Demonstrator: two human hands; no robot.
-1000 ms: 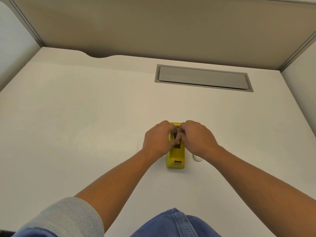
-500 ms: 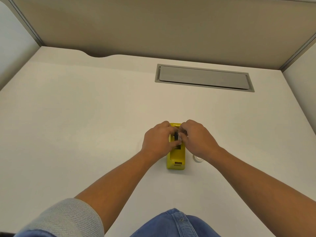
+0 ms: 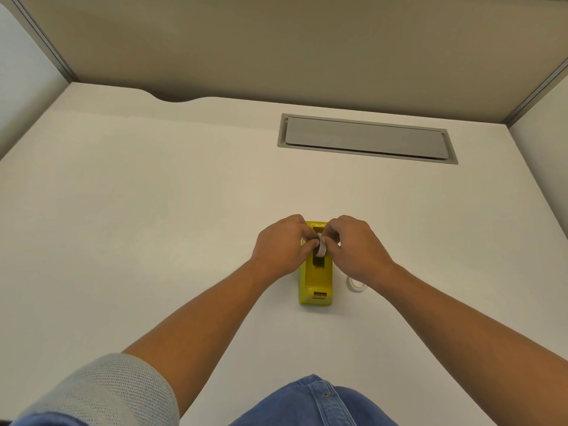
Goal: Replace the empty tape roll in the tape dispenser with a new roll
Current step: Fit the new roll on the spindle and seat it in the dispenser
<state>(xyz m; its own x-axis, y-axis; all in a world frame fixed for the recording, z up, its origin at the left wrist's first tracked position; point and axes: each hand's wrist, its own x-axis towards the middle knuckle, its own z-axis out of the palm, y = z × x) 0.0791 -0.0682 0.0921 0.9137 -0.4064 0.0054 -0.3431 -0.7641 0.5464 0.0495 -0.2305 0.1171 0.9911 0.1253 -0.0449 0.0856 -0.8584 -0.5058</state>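
A yellow tape dispenser (image 3: 316,281) stands on the white desk (image 3: 153,210), its long side pointing toward me. Over its dark top slot my left hand (image 3: 282,250) and my right hand (image 3: 353,250) meet, both pinching a white tape roll (image 3: 321,248) held on edge partly in the slot. The fingers hide most of the roll. A second small whitish roll (image 3: 356,285) lies flat on the desk just right of the dispenser, partly covered by my right wrist.
A grey cable hatch (image 3: 365,138) is set into the desk at the back right. Beige partition walls (image 3: 276,41) close the desk on three sides. My blue denim clothing (image 3: 313,404) shows at the bottom edge.
Both hands stayed over the dispenser. The white roll between the fingertips shows more now and sits slightly higher above the slot.
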